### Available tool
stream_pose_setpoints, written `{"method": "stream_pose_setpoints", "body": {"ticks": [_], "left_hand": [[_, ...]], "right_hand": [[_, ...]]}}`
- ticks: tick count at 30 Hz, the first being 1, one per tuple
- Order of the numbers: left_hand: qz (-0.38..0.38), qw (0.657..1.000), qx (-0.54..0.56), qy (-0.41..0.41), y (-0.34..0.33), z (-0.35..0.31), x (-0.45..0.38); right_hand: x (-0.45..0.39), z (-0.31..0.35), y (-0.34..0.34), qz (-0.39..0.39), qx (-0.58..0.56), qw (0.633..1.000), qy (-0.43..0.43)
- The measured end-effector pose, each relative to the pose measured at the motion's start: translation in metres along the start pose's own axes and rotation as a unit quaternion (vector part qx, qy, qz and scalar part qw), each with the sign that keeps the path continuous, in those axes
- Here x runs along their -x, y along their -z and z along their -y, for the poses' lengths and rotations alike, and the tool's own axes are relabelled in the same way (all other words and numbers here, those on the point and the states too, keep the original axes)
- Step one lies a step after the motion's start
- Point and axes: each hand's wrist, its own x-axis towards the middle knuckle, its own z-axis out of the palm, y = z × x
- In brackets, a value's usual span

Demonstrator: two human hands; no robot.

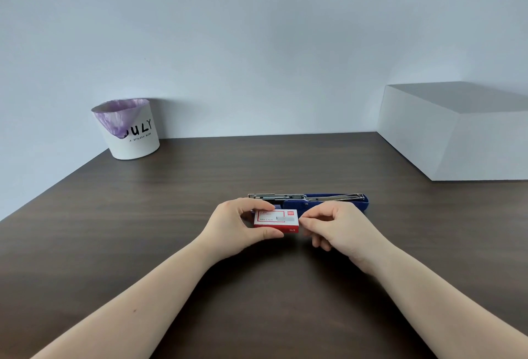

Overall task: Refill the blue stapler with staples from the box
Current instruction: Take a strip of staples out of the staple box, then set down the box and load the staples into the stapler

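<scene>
Left hand [238, 225] has the staple box [276, 221] pinched — thumb along the near edge, fingers curled over the far edge — holding it at the middle of the dark wood table [143, 230]; can't tell if the box sits on the surface or a little above it. Right hand [333, 225] is at the box's right end, thumb and forefinger closed together right against that end, other fingers curled under; whether it's actually gripping a flap or just touching the end, I can't tell. The box is red and white, and looks shut from here. Just behind it lies the blue stapler [328, 201], opened out flat, its metal staple rail [277, 196] stretched off to the left and the blue part to the right, partly hidden by the hands and the box. Further out — a white bin [135, 141] with a purple liner in the back left corner against the wall, and a big white box [457, 135] back right.
</scene>
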Motion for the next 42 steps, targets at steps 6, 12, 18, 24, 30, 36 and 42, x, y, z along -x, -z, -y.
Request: {"method": "stream_pose_setpoints", "body": {"ticks": [6,12,18,24,30,36,42], "left_hand": [[0.013,1.000,-0.009,0.002,-0.001,-0.001,0.002],[0.049,0.995,-0.086,-0.023,-0.003,-0.002,0.006],[0.064,0.993,-0.099,-0.027,-0.001,-0.002,0.010],[0.081,0.991,-0.099,-0.023,0.004,-0.003,0.016],[0.079,0.991,-0.108,-0.030,0.007,0.000,0.018],[0.076,0.991,-0.103,-0.038,0.008,-0.003,0.017],[0.040,0.994,-0.095,-0.041,0.020,0.000,0.018]], "right_hand": [[0.000,-0.002,0.003,0.007,0.007,1.000,0.005],[-0.001,-0.005,0.012,0.012,0.026,1.000,-0.011],[-0.002,-0.006,0.007,0.018,0.081,0.997,-0.012],[-0.001,-0.003,0.015,-0.049,0.051,0.997,-0.019],[-0.002,0.017,0.021,-0.058,0.012,0.998,-0.011],[-0.015,0.032,0.014,-0.046,-0.013,0.999,-0.007],[-0.029,0.032,0.009,-0.024,-0.014,1.000,-0.008]]}}
